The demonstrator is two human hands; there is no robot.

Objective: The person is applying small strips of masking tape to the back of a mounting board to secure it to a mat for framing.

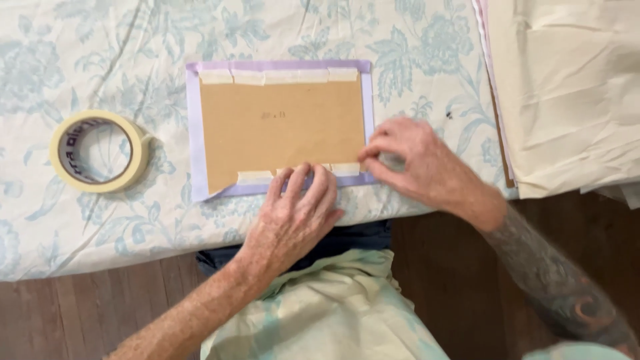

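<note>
A brown cardboard rectangle (280, 130) lies on a lilac sheet (193, 133) whose edges fold over it. Strips of cream masking tape (280, 76) hold the top fold, and more tape strips (255, 177) sit along the bottom edge. My left hand (293, 217) rests flat with its fingertips pressing on the bottom edge of the cardboard. My right hand (417, 163) pinches at the lower right corner, fingertips on a tape strip (345, 169). Neither hand lifts anything.
A roll of cream masking tape (99, 151) lies to the left on the floral blue-and-white tablecloth (80, 53). A stack of cream papers and sheets (573, 93) sits at the right. The table edge runs near my lap, with wooden floor (440, 287) below.
</note>
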